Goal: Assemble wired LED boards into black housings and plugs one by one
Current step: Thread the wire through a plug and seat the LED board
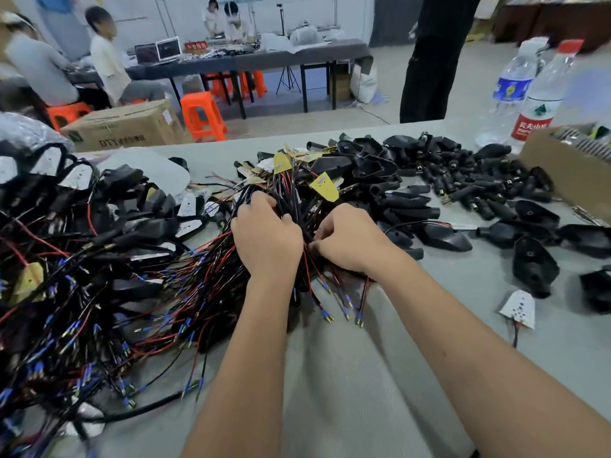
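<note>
A thick bundle of red and black wires (291,200) with yellow LED boards (325,186) at the far ends lies mid-table. My left hand (266,236) grips the bundle from the left, fingers curled round the wires. My right hand (350,238) pinches wires on the bundle's right side. Blue-sleeved wire ends (344,309) fan out toward me below both hands. Black housings (443,238) lie scattered to the right, with small black plugs (463,183) heaped behind them. One loose white LED board (519,309) sits at the right.
A big tangle of assembled housings and wires (82,259) fills the left side. Two water bottles (532,94) and a cardboard box (568,173) stand at the far right. Beyond the table edge are orange stools (201,117), a carton (125,127) and seated people.
</note>
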{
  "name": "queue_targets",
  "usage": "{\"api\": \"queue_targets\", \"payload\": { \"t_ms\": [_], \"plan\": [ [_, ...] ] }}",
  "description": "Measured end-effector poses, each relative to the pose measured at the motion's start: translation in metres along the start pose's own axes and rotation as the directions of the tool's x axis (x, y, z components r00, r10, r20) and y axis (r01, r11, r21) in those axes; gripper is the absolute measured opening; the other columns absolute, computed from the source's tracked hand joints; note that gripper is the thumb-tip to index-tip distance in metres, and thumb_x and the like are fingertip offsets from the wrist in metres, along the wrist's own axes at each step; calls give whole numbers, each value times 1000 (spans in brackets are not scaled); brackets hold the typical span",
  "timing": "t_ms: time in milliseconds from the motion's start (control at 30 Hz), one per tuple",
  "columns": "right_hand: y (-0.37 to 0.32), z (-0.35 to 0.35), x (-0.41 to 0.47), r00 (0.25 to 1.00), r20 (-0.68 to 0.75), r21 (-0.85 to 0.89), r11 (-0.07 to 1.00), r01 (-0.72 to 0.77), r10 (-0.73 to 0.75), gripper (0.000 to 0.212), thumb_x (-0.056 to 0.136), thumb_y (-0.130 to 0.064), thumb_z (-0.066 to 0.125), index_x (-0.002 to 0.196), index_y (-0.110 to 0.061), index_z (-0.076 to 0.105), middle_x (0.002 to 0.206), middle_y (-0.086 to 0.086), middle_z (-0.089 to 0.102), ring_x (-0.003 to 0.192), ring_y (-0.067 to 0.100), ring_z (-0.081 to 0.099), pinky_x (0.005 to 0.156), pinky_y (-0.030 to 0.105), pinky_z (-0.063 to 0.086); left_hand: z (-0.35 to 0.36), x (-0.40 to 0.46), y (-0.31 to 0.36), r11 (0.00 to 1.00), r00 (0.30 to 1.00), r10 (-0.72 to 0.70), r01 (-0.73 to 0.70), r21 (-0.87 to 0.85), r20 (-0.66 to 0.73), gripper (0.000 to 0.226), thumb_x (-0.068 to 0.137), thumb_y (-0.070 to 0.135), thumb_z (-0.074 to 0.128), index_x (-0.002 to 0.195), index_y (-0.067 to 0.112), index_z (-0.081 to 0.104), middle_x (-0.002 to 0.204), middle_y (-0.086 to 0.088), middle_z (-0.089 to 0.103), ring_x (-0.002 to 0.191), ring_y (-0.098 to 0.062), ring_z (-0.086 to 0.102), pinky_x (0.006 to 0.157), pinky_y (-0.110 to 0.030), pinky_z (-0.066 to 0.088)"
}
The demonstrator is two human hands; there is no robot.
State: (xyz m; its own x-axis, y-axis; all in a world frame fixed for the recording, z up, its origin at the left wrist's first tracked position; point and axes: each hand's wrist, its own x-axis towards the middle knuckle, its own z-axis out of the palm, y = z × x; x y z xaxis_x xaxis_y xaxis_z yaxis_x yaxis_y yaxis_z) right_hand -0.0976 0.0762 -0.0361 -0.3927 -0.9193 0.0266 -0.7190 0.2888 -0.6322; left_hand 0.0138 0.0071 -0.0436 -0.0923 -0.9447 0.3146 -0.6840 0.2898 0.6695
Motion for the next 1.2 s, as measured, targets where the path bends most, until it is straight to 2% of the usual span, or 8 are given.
{"api": "queue_targets", "payload": {
  "t_ms": [167,267,400,533,800,933,1033,1200],
  "plan": [
    [-1,-6,-17,997,-82,176,984,3,12,16,84,-18,70,69,-16,72,65,-7,68,57,8,62,43,11,38,2,-8,3,999,995,48,-50,-19,-88,20,100,35,59,105,17,64,109,-9,63,108,-32,52,98,-37,35],
    [0,-8,-29,998,52,268,963,6,-20,17,85,-20,73,70,-13,69,48,-7,59,38,7,52,41,22,42,1,-8,7,998,998,56,-57,-37,-25,39,97,52,60,88,15,64,99,-7,66,101,-31,56,94,-42,42],
    [10,-8,-35,994,88,82,995,60,-67,22,88,-22,75,70,-15,65,59,-7,62,45,2,53,54,24,44,-4,-6,14,996,998,59,-56,-75,29,46,91,42,73,66,5,63,63,-5,63,69,-28,61,70,-41,52],
    [24,-10,-37,998,56,241,970,18,-32,22,92,-17,69,73,-13,58,66,4,68,51,18,61,53,26,46,-11,-2,15,997,998,-25,29,-77,53,59,95,35,68,47,10,45,40,3,38,40,-21,44,52,-30,38],
    [65,-42,-49,996,94,157,988,-11,-4,30,94,-17,70,68,-16,56,54,-9,54,47,6,42,55,25,35,-36,19,-11,981,998,-61,58,187,7,45,104,33,53,81,-2,68,67,-14,60,66,-32,59,63,-37,44],
    [85,-47,-60,993,118,629,776,-52,-29,22,102,-10,60,80,-11,54,63,9,60,40,11,28,40,19,19,-34,12,-6,978,982,-71,103,183,-174,32,100,38,62,108,7,66,110,-19,64,99,-38,58,81,-46,44],
    [99,-39,-63,1000,22,830,557,-7,-20,22,103,-12,53,81,-15,49,62,9,51,44,13,19,44,25,8,-17,-8,13,992,948,108,-83,96,-298,25,95,29,67,112,11,60,119,-15,58,115,-34,50,94,-36,37],
    [106,-28,-64,1000,-7,992,126,8,-10,27,105,-27,46,79,-21,40,60,-1,37,41,8,23,35,18,16,36,-33,54,828,832,555,-555,81,31,26,88,2,64,112,12,66,116,-8,60,116,-27,49,99,-30,35]
  ]
}}
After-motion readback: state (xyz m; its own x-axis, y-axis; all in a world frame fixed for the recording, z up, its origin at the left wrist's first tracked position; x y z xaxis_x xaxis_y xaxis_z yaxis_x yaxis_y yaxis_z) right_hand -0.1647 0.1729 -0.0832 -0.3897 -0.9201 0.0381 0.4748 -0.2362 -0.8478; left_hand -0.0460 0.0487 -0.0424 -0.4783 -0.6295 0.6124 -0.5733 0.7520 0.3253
